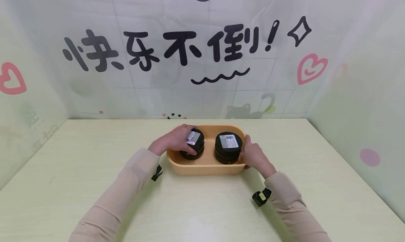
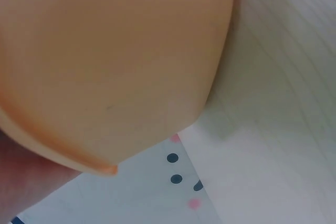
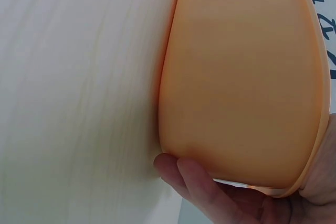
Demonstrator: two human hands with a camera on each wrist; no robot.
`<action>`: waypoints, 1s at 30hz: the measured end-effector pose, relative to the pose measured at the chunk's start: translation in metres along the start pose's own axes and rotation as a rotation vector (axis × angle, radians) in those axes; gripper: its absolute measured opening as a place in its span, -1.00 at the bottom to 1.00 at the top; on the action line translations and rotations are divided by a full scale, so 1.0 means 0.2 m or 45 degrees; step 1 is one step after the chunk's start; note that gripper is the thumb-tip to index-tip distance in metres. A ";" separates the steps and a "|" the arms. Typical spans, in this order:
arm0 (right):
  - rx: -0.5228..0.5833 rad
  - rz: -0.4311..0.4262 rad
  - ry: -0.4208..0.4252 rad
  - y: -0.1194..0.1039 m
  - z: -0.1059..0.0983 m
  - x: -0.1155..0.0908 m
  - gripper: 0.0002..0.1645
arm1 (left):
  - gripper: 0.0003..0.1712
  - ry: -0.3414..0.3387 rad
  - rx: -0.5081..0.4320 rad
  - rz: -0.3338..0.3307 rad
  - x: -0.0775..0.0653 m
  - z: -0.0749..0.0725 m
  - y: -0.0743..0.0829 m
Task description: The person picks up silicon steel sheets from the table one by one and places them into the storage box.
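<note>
An orange oval tub (image 1: 205, 169) stands on the table with two black round containers inside. Each has a ridged side and a white barcode label on top. My left hand (image 1: 178, 140) reaches over the tub's left end and grips the left container (image 1: 197, 143), thumb on its near side and fingers on its far side. Nearer the tub's right end sits the other container (image 1: 227, 145). There my right hand (image 1: 254, 154) holds the end wall, its fingers (image 3: 197, 182) curled against the outside. In the left wrist view the tub wall (image 2: 121, 66) hides most of the left hand.
The pale wood-grain table (image 1: 202, 203) meets a printed backdrop (image 1: 190, 98) close behind the tub. Similar side panels rise at left and right. A black wrist device (image 1: 261, 197) hangs at the right cuff, another (image 1: 156, 172) at the left.
</note>
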State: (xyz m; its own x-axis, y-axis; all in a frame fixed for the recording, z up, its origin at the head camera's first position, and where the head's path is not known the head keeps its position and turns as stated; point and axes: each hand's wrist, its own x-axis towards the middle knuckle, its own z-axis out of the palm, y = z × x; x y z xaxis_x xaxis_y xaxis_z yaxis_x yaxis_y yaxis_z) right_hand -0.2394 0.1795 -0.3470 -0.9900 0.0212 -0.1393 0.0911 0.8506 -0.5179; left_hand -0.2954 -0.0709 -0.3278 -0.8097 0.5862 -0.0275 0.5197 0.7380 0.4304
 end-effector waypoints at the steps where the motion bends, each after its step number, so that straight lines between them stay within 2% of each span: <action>1: -0.001 0.001 0.001 0.00 0.00 0.00 -0.42 | 0.04 0.001 -0.006 -0.001 0.00 0.00 0.00; 12: 0.017 -0.001 0.000 -0.01 0.01 0.01 -0.38 | 0.03 0.031 -0.005 -0.001 0.00 0.02 -0.03; 18: 0.023 -0.004 -0.010 -0.02 0.01 0.02 -0.38 | 0.04 0.027 -0.006 -0.029 -0.01 0.03 -0.03; 24: 0.038 0.004 0.005 0.00 0.01 0.00 -0.43 | 0.04 0.025 -0.030 -0.047 -0.03 0.03 -0.02; 30: 0.007 0.007 0.039 0.03 0.00 -0.02 -0.47 | -0.06 0.068 -0.013 -0.014 -0.08 0.03 -0.01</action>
